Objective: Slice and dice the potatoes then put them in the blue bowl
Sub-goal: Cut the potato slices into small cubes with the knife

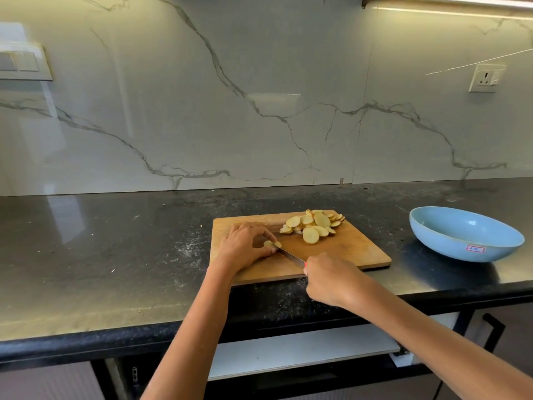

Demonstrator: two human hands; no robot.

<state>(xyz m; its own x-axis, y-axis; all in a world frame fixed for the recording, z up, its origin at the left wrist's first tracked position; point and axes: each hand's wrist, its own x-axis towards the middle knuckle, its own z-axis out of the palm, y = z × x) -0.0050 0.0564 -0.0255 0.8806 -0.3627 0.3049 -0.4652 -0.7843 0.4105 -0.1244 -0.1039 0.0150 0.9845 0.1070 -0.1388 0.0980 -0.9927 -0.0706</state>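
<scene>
A home kitchen: dark stone counter [115, 255], marble-look backsplash [202, 111], wall socket [486, 77] and wooden chopping board [346, 249].

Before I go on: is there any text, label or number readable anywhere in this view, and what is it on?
Nothing can be read.
Sticker on the outer wall of the blue bowl: white with a red border and blue marks, too small and blurred to read.
Wall socket and switch plate: no lettering visible.
</scene>
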